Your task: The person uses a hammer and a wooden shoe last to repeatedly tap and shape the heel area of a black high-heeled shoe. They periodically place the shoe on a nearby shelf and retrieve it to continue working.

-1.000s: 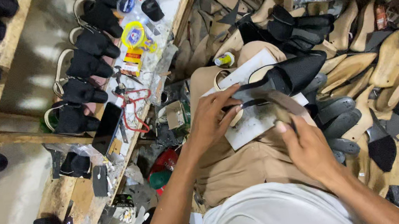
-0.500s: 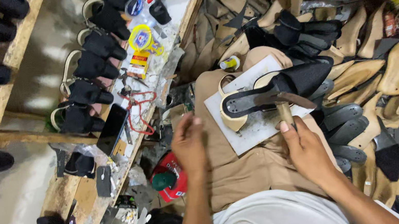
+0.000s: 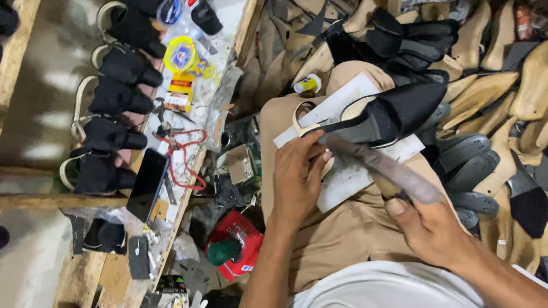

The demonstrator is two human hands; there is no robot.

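Note:
A black shoe upper on a last [image 3: 390,115] lies across a white board [image 3: 352,179] on my lap. My left hand [image 3: 298,175] grips the shoe's beige heel end and holds it down. My right hand [image 3: 426,222] is closed around the handle of a long worn grey tool [image 3: 379,164], whose tip points up-left and reaches the shoe's edge near my left fingers. Tan trousers cover my lap under the board.
A cluttered wooden bench [image 3: 158,242] runs on the left with black shoes [image 3: 111,137], a yellow tape roll [image 3: 183,58], a phone [image 3: 148,182] and red cord. Bare beige lasts [image 3: 543,84] and dark soles [image 3: 466,173] pile on the right. A red tin [image 3: 237,245] sits below.
My left hand left the shoe, dropped toward the bench side, then came back onto the heel end. My right hand has brought the grey tool up to the shoe.

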